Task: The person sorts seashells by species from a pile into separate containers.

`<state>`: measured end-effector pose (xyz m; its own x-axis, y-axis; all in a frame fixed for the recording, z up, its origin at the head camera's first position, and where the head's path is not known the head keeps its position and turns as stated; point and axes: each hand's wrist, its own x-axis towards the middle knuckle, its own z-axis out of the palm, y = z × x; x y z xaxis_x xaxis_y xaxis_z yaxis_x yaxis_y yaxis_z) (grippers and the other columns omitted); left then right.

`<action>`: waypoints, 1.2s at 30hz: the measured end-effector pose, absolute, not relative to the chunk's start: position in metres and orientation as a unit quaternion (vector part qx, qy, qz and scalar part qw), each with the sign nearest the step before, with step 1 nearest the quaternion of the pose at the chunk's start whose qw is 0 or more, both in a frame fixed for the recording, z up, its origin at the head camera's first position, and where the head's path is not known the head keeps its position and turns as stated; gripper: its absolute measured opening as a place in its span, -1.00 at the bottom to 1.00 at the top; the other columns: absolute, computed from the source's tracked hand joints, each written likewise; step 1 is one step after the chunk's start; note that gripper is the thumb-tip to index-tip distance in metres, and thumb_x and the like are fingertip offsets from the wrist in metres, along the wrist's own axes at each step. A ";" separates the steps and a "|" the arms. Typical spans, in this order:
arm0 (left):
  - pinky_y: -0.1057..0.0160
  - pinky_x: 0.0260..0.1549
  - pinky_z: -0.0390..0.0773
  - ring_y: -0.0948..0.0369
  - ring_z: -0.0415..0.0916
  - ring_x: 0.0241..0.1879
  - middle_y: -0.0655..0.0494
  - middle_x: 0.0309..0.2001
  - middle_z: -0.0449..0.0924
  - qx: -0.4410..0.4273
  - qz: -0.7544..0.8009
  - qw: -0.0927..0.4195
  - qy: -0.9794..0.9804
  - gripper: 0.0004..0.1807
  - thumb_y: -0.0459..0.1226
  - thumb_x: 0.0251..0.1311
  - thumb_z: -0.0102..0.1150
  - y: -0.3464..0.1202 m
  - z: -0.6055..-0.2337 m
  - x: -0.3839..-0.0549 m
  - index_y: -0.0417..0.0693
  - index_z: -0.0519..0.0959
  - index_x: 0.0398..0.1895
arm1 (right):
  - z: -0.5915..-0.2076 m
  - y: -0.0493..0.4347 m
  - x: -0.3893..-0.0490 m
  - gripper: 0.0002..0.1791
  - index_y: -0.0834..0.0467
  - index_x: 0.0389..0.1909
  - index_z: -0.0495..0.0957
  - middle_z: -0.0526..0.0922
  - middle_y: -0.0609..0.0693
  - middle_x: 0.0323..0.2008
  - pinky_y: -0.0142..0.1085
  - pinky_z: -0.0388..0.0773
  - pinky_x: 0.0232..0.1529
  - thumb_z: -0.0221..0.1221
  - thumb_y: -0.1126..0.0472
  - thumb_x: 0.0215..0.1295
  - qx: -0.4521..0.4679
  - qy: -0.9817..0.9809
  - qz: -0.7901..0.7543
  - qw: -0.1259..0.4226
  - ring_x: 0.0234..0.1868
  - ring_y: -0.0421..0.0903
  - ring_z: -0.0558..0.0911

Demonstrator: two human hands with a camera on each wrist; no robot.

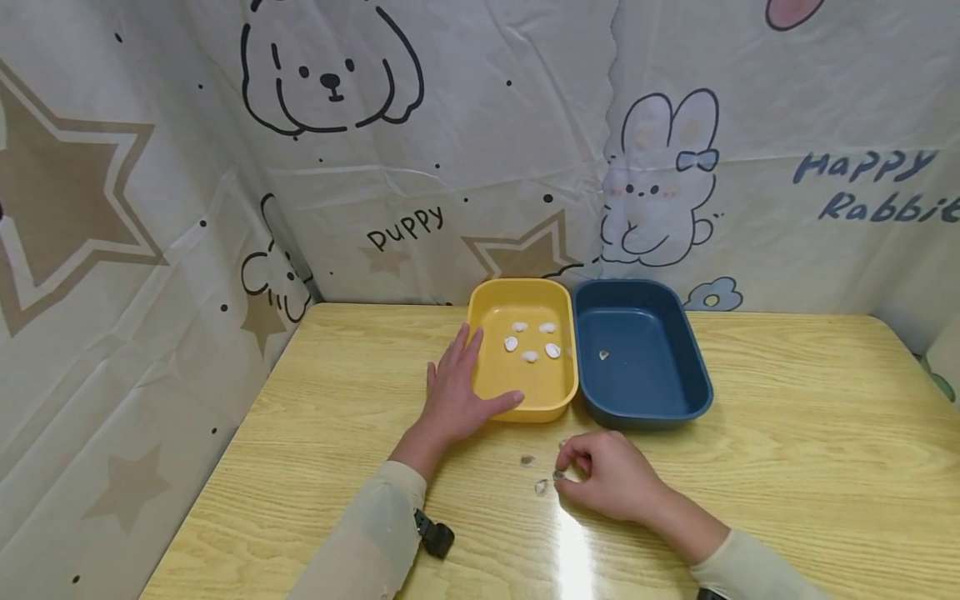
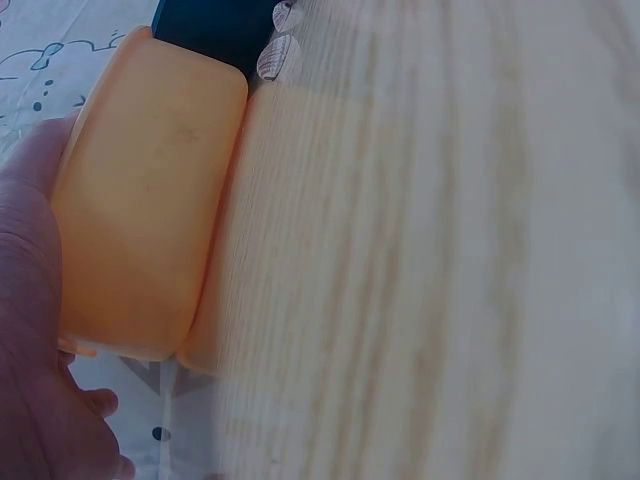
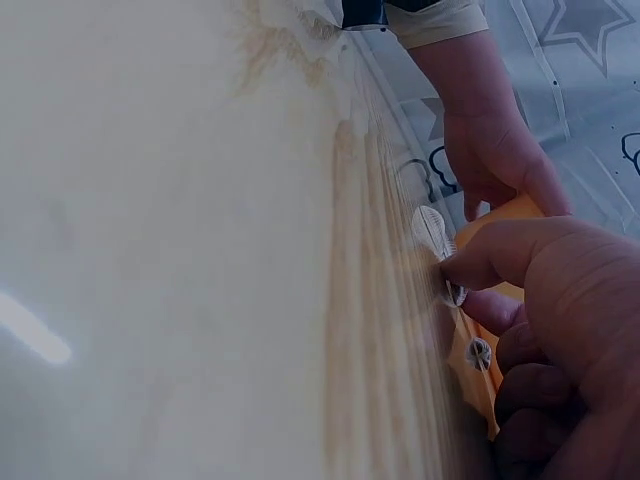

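Observation:
My right hand pinches a small grey-brown seashell between thumb and index finger, low over the table in front of the two bins. Beside it lie two similar shells, one nearer me and one farther off; another peeks out behind the fingers. At the yellow bin, my left hand rests with its fingers spread along the left side and its thumb over the front rim. Several white shells lie inside that bin. One small brownish shell is in the blue bin.
The two bins stand side by side at the back of the wood-grain table. Behind and to the left hangs a pale curtain with cartoon drawings. A black strap device sits on the left wrist.

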<state>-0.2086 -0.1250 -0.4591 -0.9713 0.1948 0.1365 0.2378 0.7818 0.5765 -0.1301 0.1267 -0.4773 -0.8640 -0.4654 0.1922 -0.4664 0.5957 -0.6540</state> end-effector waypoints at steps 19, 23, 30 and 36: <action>-0.31 0.35 -0.28 -0.04 -0.21 0.54 0.19 0.61 -0.31 -0.121 -0.317 0.038 -0.940 0.27 0.46 -0.05 0.22 -0.125 -0.459 -0.208 0.14 -0.09 0.64 | -0.463 0.132 -0.130 -0.77 -0.11 -0.51 0.62 0.23 -0.31 -0.73 -0.39 0.36 -0.50 0.45 0.28 -0.01 0.254 -0.871 0.419 -0.039 -0.68 -0.37 0.22; -0.32 0.34 -0.27 -0.04 -0.20 0.53 0.18 0.61 -0.31 -0.123 -0.317 0.040 -0.940 0.26 0.44 -0.04 0.23 -0.125 -0.459 -0.208 0.13 -0.08 0.63 | -0.447 0.132 -0.129 -0.77 -0.06 -0.48 0.63 0.21 -0.29 -0.71 -0.38 0.35 -0.49 0.43 0.33 -0.02 0.262 -0.864 0.429 -0.029 -0.67 -0.36 0.21; -0.30 0.35 -0.30 -0.03 -0.22 0.54 0.19 0.61 -0.31 -0.120 -0.319 0.034 -0.940 0.27 0.45 -0.05 0.22 -0.125 -0.458 -0.208 0.15 -0.09 0.63 | -0.419 0.138 -0.130 -0.76 -0.06 -0.44 0.65 0.20 -0.30 -0.70 -0.37 0.30 -0.49 0.46 0.34 0.01 0.280 -0.847 0.452 0.010 -0.64 -0.33 0.21; -0.29 0.36 -0.31 0.01 -0.23 0.54 0.21 0.61 -0.32 -0.118 -0.321 0.030 -0.939 0.26 0.43 -0.05 0.24 -0.125 -0.457 -0.207 0.16 -0.09 0.63 | -0.400 0.150 -0.143 -0.76 -0.04 -0.43 0.65 0.28 -0.27 -0.68 -0.37 0.29 -0.53 0.44 0.37 0.02 0.293 -0.844 0.445 0.068 -0.65 -0.29 0.28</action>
